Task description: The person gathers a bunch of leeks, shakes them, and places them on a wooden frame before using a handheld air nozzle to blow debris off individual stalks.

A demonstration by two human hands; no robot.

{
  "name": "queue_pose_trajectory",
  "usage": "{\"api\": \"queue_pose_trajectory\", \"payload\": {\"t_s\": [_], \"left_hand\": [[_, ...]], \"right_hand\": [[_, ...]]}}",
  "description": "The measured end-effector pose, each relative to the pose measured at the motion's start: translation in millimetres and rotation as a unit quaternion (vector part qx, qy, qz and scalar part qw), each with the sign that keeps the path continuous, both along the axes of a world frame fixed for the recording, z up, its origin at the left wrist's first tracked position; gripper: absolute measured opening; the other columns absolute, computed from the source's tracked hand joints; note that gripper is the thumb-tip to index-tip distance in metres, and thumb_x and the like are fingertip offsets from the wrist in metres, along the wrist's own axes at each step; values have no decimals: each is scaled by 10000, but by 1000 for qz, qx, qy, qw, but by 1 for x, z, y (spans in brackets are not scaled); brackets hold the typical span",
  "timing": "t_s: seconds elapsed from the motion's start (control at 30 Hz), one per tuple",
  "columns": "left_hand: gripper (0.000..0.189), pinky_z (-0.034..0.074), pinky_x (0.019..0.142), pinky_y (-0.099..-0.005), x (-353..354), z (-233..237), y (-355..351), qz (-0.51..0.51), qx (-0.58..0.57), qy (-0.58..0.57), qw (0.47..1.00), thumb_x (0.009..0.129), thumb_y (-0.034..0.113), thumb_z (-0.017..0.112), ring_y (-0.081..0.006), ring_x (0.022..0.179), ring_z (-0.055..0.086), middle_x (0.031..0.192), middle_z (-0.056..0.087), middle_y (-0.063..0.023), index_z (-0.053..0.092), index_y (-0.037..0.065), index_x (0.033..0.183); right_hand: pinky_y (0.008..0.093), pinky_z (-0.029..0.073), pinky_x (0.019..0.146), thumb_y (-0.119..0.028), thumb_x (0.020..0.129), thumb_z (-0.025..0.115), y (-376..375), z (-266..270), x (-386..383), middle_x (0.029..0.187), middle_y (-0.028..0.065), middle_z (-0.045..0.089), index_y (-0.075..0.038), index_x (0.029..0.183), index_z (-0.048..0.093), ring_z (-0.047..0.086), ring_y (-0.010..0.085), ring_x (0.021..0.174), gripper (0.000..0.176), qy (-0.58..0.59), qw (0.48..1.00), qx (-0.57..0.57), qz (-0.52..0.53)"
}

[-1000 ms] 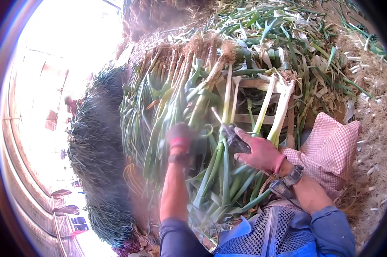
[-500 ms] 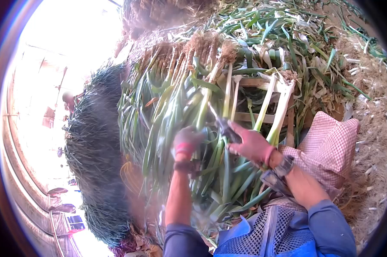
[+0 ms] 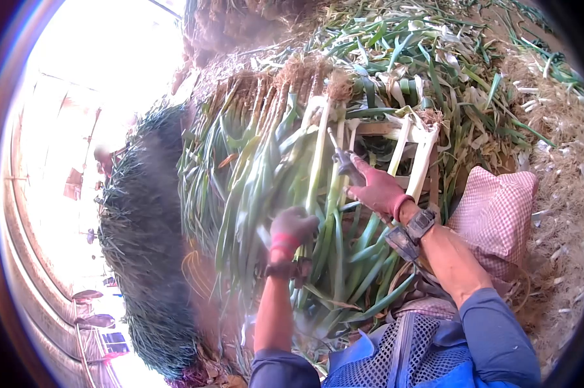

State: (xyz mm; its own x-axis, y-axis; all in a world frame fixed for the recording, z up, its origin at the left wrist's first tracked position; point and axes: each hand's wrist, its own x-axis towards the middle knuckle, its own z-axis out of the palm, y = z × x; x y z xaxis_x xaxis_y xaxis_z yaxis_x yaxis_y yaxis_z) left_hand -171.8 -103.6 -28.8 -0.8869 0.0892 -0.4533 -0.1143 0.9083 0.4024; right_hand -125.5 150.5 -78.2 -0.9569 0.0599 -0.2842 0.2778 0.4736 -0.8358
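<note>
My left hand (image 3: 293,227), in a pink and grey glove, is closed around the green leaves of a large green onion (image 3: 318,158). Its pale stalk rises from the fist toward the roots at the top. Wrapped around a grey air blow gun (image 3: 347,166) is my right hand (image 3: 378,189), in a pink glove. The gun's thin light nozzle points up beside the stalk. More green onions (image 3: 422,158) with white stalks and roots lie just right of this hand, on a wooden slatted frame (image 3: 382,127).
Unpeeled green onions (image 3: 240,145) lie in a row at left, before a tall dark-green stack (image 3: 149,246). Stripped leaves (image 3: 463,103) heap up behind the frame. A checked cloth (image 3: 499,207) covers my leg, and cut roots (image 3: 557,226) litter the right side. Another person (image 3: 104,158) is far left.
My left hand has moved slightly down and right, still closed on the leaves. My right hand has risen a little with the blow gun, and its nozzle now points more steeply upward.
</note>
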Motion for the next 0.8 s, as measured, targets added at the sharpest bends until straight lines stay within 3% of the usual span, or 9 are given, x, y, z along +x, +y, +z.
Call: {"api": "queue_pose_trajectory", "payload": {"t_s": [0.2, 0.3, 0.4, 0.47, 0.53, 0.6, 0.63, 0.73, 0.8], "left_hand": [[647, 588, 900, -410, 26, -20, 8, -56, -81, 36, 994, 705, 515, 765, -317, 930, 780, 939, 803, -186, 804, 63, 1167], [650, 582, 919, -421, 39, -14, 14, -65, -90, 17, 994, 713, 530, 755, -338, 945, 776, 951, 799, -204, 803, 65, 1165], [617, 574, 936, -432, 47, -12, 23, -72, -96, 41, 992, 720, 532, 749, -350, 962, 771, 948, 795, -209, 808, 56, 1107], [585, 595, 869, -418, 56, 0, 31, -126, -69, -17, 989, 732, 522, 757, -321, 900, 782, 904, 793, -191, 804, 41, 1063], [517, 609, 722, -366, 79, 9, 45, -127, 5, -79, 989, 818, 501, 760, -255, 749, 778, 814, 780, -137, 797, 26, 1018], [519, 606, 747, -383, 101, 13, 60, -180, 31, -111, 977, 860, 511, 752, -265, 773, 781, 818, 779, -139, 786, 24, 1035], [535, 603, 753, -403, 115, 11, 66, -202, 38, -111, 972, 872, 530, 746, -282, 779, 780, 818, 776, -147, 779, 29, 1056], [597, 584, 799, -487, 138, 10, 87, -289, 21, -86, 953, 908, 627, 697, -375, 839, 768, 866, 770, -203, 768, 70, 1112], [626, 588, 822, -479, 117, 14, 82, -324, 29, -94, 941, 912, 658, 689, -389, 863, 765, 886, 772, -209, 774, 92, 1164]], "right_hand": [[460, 529, 1008, -432, 916, 728, 4, 4, 1, 1184, 261, 736, -160, 1681, 318, 711, 410, 1127, 910, -34, 999, 5, -23], [460, 537, 987, -425, 913, 725, 7, -4, 18, 1146, 248, 748, -154, 1679, 324, 724, 401, 1086, 906, -13, 999, -31, -33], [446, 550, 938, -421, 912, 720, 15, -5, 36, 1085, 216, 761, -147, 1681, 320, 740, 380, 1000, 908, 4, 1000, 15, -7], [420, 555, 897, -442, 903, 719, 22, 18, 60, 1054, 184, 768, -145, 1685, 309, 745, 345, 934, 932, -28, 993, -98, 57], [409, 559, 871, -453, 891, 726, 28, 5, 70, 1031, 159, 771, -147, 1691, 294, 745, 314, 887, 960, -4, 994, -60, 87], [406, 559, 872, -456, 883, 732, 42, 20, 79, 1041, 185, 766, -151, 1694, 288, 745, 325, 906, 973, -68, 992, 16, 105], [419, 556, 896, -436, 878, 735, 49, 3, 83, 1071, 221, 755, -173, 1690, 301, 743, 356, 964, 957, -8, 999, 12, 49], [430, 545, 948, -427, 868, 737, 76, 3, 80, 1118, 249, 744, -178, 1681, 328, 733, 388, 1042, 944, -40, 997, 49, -45], [428, 530, 1006, -396, 866, 746, 89, -5, 80, 1144, 252, 744, -137, 1667, 353, 721, 411, 1082, 929, -40, 996, 48, -69]]}}
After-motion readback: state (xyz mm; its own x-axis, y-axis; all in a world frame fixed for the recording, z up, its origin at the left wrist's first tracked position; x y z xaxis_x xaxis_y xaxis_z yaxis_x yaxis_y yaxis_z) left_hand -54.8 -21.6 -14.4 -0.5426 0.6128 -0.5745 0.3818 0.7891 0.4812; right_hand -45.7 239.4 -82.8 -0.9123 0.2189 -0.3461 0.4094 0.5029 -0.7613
